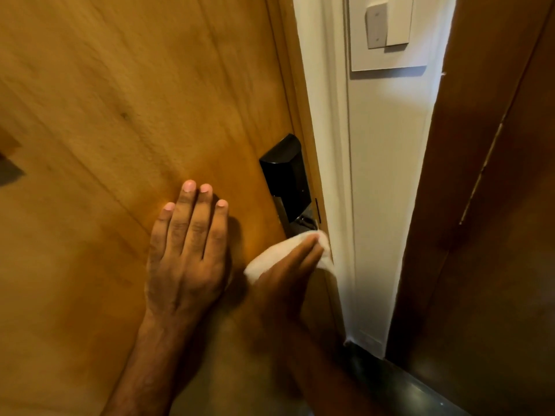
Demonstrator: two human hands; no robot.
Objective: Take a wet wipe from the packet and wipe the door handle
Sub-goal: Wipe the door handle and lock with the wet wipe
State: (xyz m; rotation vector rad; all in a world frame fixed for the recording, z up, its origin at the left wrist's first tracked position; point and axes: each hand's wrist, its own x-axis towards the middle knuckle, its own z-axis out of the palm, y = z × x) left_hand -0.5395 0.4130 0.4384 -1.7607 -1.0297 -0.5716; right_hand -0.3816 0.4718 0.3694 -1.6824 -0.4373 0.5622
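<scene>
A wooden door (126, 100) fills the left of the view. Near its right edge sits a black lock body (285, 175) with a metal plate (301, 222) below it. My right hand (285, 274) grips a white wet wipe (273, 256) wrapped over the door handle, which is hidden under the wipe just below the lock. My left hand (189, 250) lies flat on the door with fingers together, holding nothing, to the left of the lock. The wipe packet is not in view.
A white door frame (336, 175) runs right of the door edge. A white wall switch plate (387, 31) sits at the top right. A dark brown wooden panel (486, 205) stands at the far right, with dark floor (405, 388) below.
</scene>
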